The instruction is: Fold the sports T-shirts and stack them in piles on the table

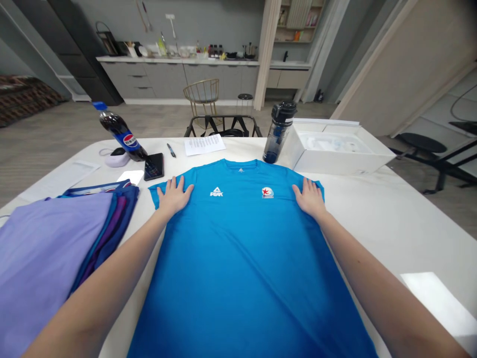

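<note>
A blue T-shirt [238, 248] lies spread out face up on the white table [402, 214], its collar toward the far side. White lettering and a small red star badge show on its chest. My left hand [173, 196] rests flat on the left sleeve with fingers spread. On the opposite sleeve, my right hand [309, 198] also lies flat, fingers apart. A slanting crease runs across the middle of the shirt. Its lower hem is out of view. Left of my left forearm is a stack of folded clothes [55, 233], with a lilac one on top.
Beyond the stack stand a cola bottle [122, 132] and a phone [154, 166]. A pen [171, 150] and printed paper [204, 144] lie behind the collar. A dark water bottle [278, 133] and an open white box [339, 149] stand at the back right.
</note>
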`<action>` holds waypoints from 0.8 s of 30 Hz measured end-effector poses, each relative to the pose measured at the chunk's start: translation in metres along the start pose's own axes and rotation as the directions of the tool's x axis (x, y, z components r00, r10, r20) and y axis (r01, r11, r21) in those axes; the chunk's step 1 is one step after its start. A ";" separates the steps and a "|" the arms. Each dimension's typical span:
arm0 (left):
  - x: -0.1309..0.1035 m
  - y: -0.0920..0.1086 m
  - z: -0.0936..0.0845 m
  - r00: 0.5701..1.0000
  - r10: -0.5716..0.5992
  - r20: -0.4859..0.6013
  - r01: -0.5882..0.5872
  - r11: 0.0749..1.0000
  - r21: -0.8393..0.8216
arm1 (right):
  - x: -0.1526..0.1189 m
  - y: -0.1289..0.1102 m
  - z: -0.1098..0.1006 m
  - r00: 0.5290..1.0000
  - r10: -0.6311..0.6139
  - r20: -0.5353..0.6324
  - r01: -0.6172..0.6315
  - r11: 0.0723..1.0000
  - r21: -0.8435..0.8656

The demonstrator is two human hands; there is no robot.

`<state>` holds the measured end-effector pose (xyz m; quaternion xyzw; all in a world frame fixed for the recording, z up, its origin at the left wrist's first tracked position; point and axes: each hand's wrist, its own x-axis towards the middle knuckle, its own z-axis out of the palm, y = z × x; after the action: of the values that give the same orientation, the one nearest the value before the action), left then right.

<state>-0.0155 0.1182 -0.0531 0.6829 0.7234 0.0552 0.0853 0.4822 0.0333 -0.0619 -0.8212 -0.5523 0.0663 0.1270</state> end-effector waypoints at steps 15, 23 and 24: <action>-0.028 0.010 0.006 0.997 0.069 0.024 -0.070 0.996 0.057 | -0.028 0.037 -0.043 0.924 0.383 0.000 -0.383 0.924 0.008; -0.032 0.004 -0.004 0.998 0.043 0.053 -0.046 0.997 0.054 | -0.043 0.052 -0.049 0.937 0.346 -0.038 -0.349 0.929 -0.124; -0.033 0.005 -0.006 0.998 0.030 0.050 -0.033 0.998 0.057 | -0.046 0.055 -0.049 0.940 0.337 -0.047 -0.340 0.931 -0.136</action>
<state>-0.0102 0.0856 -0.0449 0.6975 0.7115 0.0187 0.0825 0.5256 -0.0355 -0.0319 -0.9117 -0.4046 0.0384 0.0609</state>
